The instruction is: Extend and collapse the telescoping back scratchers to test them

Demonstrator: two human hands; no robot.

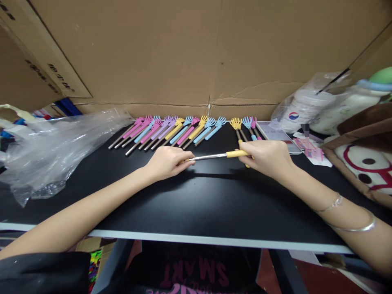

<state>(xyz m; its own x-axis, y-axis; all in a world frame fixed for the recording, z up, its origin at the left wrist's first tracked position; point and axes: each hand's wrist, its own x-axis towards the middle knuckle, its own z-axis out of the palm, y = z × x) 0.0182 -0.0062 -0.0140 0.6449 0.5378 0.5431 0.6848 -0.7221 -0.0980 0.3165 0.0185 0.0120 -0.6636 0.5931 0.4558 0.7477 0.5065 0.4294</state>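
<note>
A telescopic back scratcher (211, 156) with a yellow grip and a metal rod spans the gap between my hands, above the table. My right hand (266, 157) is closed around its yellow grip. At the other end my left hand (168, 162) pinches the rod, and the fingers hide the head there. Beyond my left hand lies a slanted row of back scratchers (168, 131) in pink, blue, purple and yellow, claw heads toward the back. Past my right hand a smaller group, with a yellow back scratcher (236, 123) and a blue one (246, 122), lies partly covered by that hand.
A clear plastic bag (61, 151) lies at the left of the black table (196, 212). At the right are a phone (275, 134), pink-and-white cards (310, 149), a bagged white cup (306, 108), a bottle (352, 102) and a brown plush item (367, 151). Cardboard (153, 49) walls the back.
</note>
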